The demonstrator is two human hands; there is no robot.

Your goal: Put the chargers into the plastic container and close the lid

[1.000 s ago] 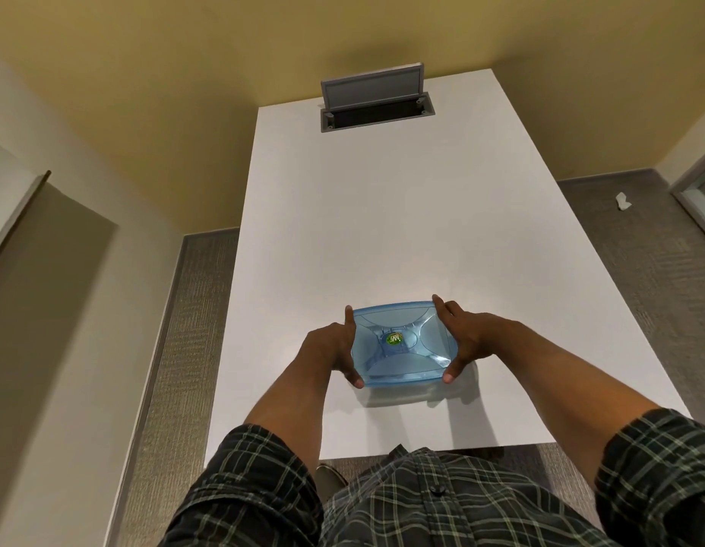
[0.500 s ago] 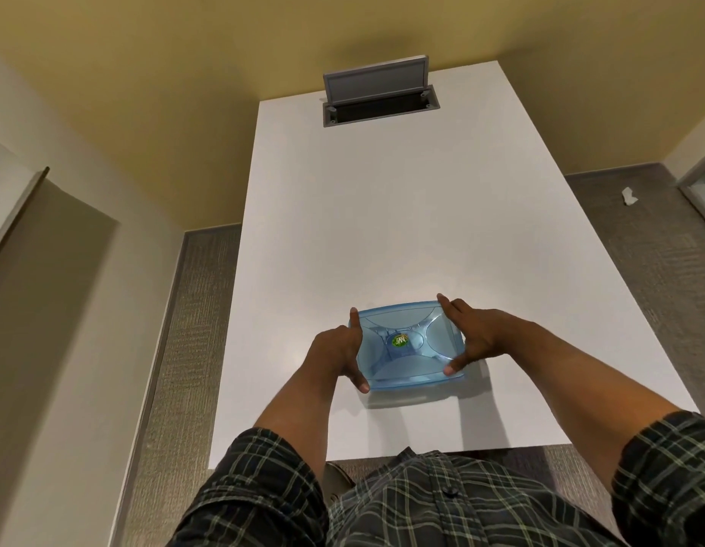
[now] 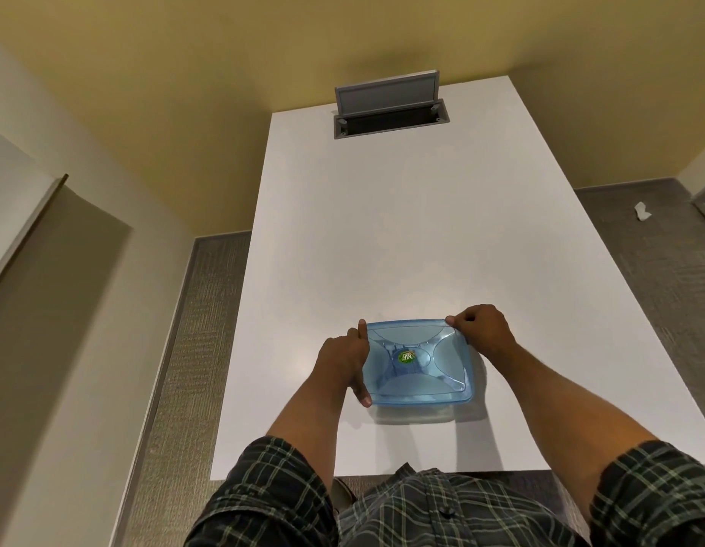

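A blue see-through plastic container [image 3: 418, 365] with its lid on rests on the white table [image 3: 402, 230], near the front edge. A green round sticker sits at the lid's middle. My left hand [image 3: 345, 357] clasps the container's left side, thumb at the near corner and forefinger at the far corner. My right hand [image 3: 483, 329] pinches the lid's far right corner with curled fingers. No chargers show; the lid hides whatever lies inside.
A grey cable hatch [image 3: 390, 112] with its flap raised is set into the table's far end. Grey carpet lies on both sides of the table, with a white scrap [image 3: 642, 211] on the floor at the right. A wall runs along the left.
My right hand has moved from the container's right side up to its far right corner. The left hand keeps its hold on the left side. The container now lies flat on the table.
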